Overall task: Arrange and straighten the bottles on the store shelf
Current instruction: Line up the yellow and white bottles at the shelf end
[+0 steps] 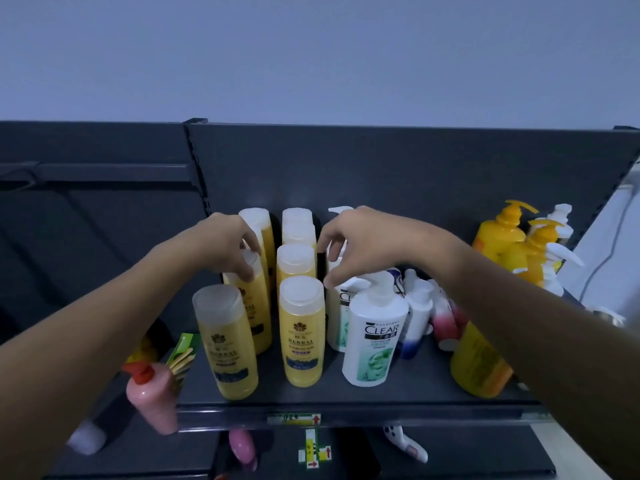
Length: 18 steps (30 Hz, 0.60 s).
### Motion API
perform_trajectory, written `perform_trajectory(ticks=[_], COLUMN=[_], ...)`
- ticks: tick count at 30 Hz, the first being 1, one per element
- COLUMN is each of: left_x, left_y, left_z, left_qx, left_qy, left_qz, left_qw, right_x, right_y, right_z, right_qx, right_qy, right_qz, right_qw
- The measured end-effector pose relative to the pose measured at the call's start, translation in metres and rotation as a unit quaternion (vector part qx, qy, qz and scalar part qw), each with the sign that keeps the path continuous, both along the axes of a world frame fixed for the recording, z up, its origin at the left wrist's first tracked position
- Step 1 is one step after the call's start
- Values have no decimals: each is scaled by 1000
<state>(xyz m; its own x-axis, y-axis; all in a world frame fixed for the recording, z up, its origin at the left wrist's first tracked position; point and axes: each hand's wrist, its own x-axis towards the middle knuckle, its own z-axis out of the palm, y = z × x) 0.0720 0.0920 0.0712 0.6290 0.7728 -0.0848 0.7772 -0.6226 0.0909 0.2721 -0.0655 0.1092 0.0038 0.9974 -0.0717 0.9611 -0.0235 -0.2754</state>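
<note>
The left grip [228, 245] is closed over the translucent cap of the held yellow bottle [247, 306], with the fingers curled down round that cap. This bottle is placed second from the front in the left column of yellow bottles on the dark shelf [346, 393]. A front yellow bottle [225, 341] is set before it and a rear yellow bottle [258, 230] behind it. Just beside them, a second column of four yellow bottles [301, 330] is lined up from front to back.

The right grip [353, 242] is held above the white bottles with its fingers curled downward. Its thumb tip is just beside a rear white pump bottle [339, 317]; whether anything is pinched cannot be told. A white CLEAR pump bottle [375, 334] is stood upright at the front. Yellow pump bottles [502, 233] are grouped at the shelf's far right, well apart. A pink bottle [152, 393] is seen below the left forearm.
</note>
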Motion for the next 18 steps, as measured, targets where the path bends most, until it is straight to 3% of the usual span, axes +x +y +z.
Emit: perform_trajectory(ticks=[4, 9, 11, 15, 18], left_x=[3, 12, 25, 65, 97], left_y=[4, -7, -21, -71, -109], left_z=[-3, 5, 14, 29, 26], left_qx=[22, 121, 155, 49, 8], left_qy=[-6, 65, 20, -186, -120], left_qz=[3, 14, 0, -114, -209], left_qw=[1000, 990, 988, 975, 970], right_x=[19, 57, 75, 106, 117], right_y=[-17, -44, -55, -65, -65], right_z=[8, 17, 18, 4, -19], right_qx=[22, 20, 14, 1, -24], right_qy=[3, 6, -1, -28, -52], right_qz=[-27, -62, -78, -95, -90], right_qw=[999, 998, 997, 995, 994])
